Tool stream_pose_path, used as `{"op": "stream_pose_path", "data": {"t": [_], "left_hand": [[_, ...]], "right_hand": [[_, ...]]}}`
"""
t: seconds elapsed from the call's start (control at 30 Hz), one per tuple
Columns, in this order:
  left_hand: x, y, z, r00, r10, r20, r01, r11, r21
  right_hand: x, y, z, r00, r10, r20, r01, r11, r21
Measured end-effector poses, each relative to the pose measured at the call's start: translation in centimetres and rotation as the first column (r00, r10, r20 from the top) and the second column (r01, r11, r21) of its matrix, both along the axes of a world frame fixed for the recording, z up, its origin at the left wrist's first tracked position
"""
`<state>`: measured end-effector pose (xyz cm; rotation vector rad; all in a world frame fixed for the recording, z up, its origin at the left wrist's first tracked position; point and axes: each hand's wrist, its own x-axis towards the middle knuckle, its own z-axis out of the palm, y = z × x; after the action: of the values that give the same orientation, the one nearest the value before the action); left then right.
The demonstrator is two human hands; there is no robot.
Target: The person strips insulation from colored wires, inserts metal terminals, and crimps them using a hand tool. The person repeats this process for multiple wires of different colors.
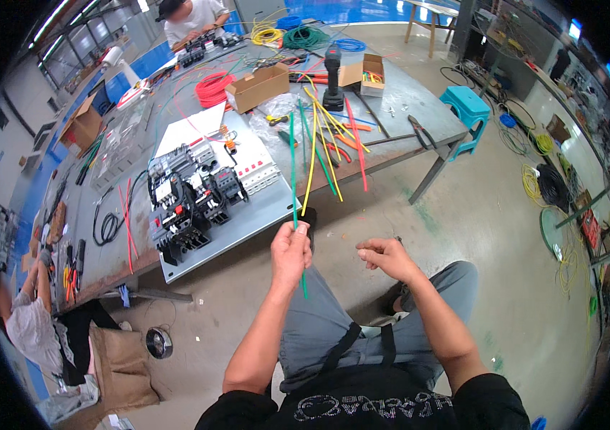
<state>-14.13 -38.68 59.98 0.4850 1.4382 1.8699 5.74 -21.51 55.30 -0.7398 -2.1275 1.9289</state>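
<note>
My left hand is closed around a straight green wire, which sticks up above the fist and shows again below it. To its right, my right hand hovers over my lap with bent fingers; no held object is visible in it. Yellow wires, more green ones and a red wire lie across the table's edge. Left of them, a metal mounting plate carries black contactors and a row of white circuit breakers.
On the metal table stand a cordless screwdriver and cardboard boxes; pliers lie near its right corner. A turquoise stool is beyond. One person works at the far side, another at the left.
</note>
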Motion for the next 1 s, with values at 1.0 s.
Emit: {"op": "stream_pose_path", "data": {"t": [1.0], "left_hand": [[8.0, 4.3, -4.1, 0.933, -0.356, 0.057, 0.35, 0.932, 0.089]], "right_hand": [[3.7, -7.1, 2.4, 0.98, -0.099, -0.173, 0.048, 0.96, -0.276]]}}
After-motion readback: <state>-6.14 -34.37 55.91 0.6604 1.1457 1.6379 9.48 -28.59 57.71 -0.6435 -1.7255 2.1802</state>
